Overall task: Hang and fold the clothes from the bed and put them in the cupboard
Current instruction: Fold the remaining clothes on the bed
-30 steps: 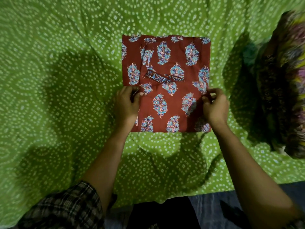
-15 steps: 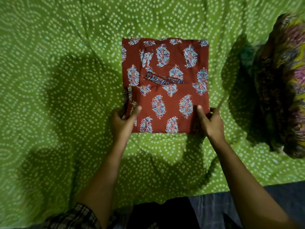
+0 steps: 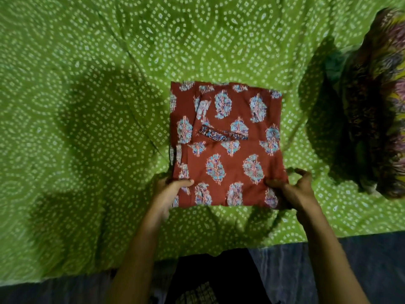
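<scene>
Green bedsheet (image 3: 87,106) with white dotted swirls fills pretty much the whole frame, and it's a bit creased. Over at the right edge there's a heap of multicoloured clothes (image 3: 377,102), bunched up and too blurry to pick apart, well apart from the folded piece. Along the bottom of the frame the sheet ends and a dark bluish floor (image 3: 361,270) shows, plus a scrap of checked fabric (image 3: 197,295) at bottom centre. Big shadows fall across the sheet left of centre and beside the heap.

Task thing is the rust-red garment (image 3: 228,163) with blue leaf prints, folded into a rough rectangle, lying on the sheet just right of centre. A dark patterned trim strip (image 3: 221,134) sits across its middle. The only stuff covering it is the hands: left hand (image 3: 168,191) grips the lower left corner with the thumb on top and fingers tucked underneath, right hand (image 3: 293,189) pinches the lower right corner, thumb on top, fingers curled at the edge.

Count: one folded garment, one heap, two hands, one sheet
</scene>
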A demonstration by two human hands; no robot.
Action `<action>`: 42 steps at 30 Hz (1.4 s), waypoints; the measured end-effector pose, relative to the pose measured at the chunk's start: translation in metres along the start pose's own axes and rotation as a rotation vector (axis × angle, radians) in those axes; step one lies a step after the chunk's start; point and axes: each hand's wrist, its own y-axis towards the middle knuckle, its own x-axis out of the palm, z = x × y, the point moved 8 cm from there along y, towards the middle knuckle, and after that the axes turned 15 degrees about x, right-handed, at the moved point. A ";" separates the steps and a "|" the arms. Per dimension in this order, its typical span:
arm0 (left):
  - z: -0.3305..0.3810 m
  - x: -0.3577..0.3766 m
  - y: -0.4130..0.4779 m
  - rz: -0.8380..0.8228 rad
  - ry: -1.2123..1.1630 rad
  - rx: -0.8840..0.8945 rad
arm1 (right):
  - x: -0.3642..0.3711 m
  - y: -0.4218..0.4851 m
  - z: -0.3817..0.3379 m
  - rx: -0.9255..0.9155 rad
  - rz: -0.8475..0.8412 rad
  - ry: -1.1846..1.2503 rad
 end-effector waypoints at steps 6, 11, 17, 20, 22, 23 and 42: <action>0.010 -0.003 -0.027 -0.092 -0.099 -0.057 | -0.017 -0.029 -0.030 -0.006 -0.025 -0.114; 0.099 -0.003 -0.003 -0.025 -0.217 0.140 | 0.002 -0.026 -0.106 -0.057 -0.127 -0.033; 0.176 -0.008 0.026 0.224 -0.254 0.562 | 0.019 -0.017 -0.168 -0.470 0.232 -0.309; 0.178 0.032 0.029 -0.010 -0.211 0.624 | 0.065 -0.049 -0.174 -0.947 0.391 -0.705; 0.150 0.058 0.035 -0.159 -0.119 0.477 | 0.099 -0.055 -0.163 -1.096 0.332 -0.873; 0.137 0.062 0.039 -0.132 -0.094 0.428 | 0.113 -0.046 -0.153 -1.117 0.300 -0.993; 0.039 0.103 0.034 0.297 -0.812 0.074 | 0.171 -0.025 -0.203 -1.173 0.246 -1.413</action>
